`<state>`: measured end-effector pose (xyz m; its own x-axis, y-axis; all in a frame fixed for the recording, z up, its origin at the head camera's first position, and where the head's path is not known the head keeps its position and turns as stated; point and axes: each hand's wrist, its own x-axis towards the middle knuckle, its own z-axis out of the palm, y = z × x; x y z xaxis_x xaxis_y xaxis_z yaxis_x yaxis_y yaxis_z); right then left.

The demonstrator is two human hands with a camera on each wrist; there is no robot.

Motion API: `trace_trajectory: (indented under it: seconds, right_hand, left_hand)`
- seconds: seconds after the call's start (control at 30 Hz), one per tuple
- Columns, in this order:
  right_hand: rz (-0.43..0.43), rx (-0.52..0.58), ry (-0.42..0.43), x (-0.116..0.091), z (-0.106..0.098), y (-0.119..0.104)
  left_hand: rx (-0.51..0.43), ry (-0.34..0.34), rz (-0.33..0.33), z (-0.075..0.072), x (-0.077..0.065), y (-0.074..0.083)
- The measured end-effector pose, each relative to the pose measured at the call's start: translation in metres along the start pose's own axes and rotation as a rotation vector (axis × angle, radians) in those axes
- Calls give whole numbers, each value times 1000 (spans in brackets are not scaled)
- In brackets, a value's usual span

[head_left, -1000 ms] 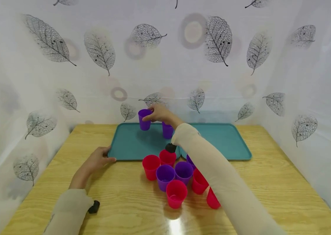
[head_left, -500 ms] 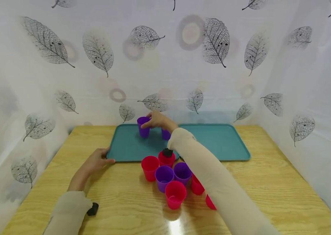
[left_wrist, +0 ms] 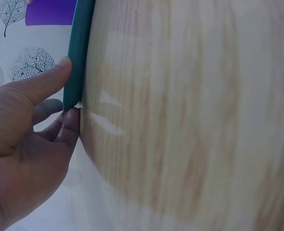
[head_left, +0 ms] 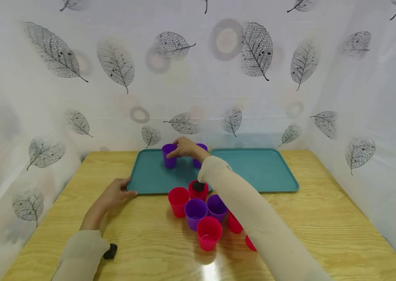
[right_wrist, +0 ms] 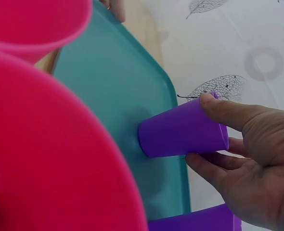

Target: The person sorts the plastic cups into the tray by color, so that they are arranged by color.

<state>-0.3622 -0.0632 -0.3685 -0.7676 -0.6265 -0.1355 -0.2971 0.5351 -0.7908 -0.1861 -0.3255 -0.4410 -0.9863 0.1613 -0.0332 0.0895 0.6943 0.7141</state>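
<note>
My right hand (head_left: 185,148) grips a purple cup (head_left: 168,157) near its rim, thumb on one side and fingers on the other. This cup is upright at the back of the left teal tray (head_left: 150,177), its base at the tray surface in the right wrist view. A second purple cup (right_wrist: 200,222) stands on the same tray, partly behind my right hand in the head view. At the tray's front left corner, my left hand (head_left: 114,192) holds the edge between thumb and fingers, as the left wrist view shows.
Several red cups (head_left: 209,233) and purple cups (head_left: 196,214) stand clustered on the wooden table (head_left: 141,242) before the trays; my right sleeve hides some. Another teal tray (head_left: 257,169) lies to the right. A leaf-print curtain (head_left: 190,89) hangs behind.
My right hand has lowered the purple cup from above the left tray down to its surface. The left hand has kept its hold on the tray corner.
</note>
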Motion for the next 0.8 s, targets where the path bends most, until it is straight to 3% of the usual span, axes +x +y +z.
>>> trace_trajectory:
  seconds: [0.2,0.3,0.37,0.6,0.8]
  right_hand:
    - [-14,-129,-12,-3,-3,-1]
    - [-31,-206,-4,-7,-11,-7]
    - [-31,-201,-5,-12,-20,-13]
    - [-67,137,-24,-39,-61,-18]
    - [-164,310,15,-67,-95,-13]
  left_hand:
    - [-6,-4,-4,2,0,1]
    - [-19,-14,-16,2,-1,0]
    - [-24,-16,-22,3,0,-1]
    - [-9,-18,-9,4,1,-3]
    - [7,-12,-4,3,0,0]
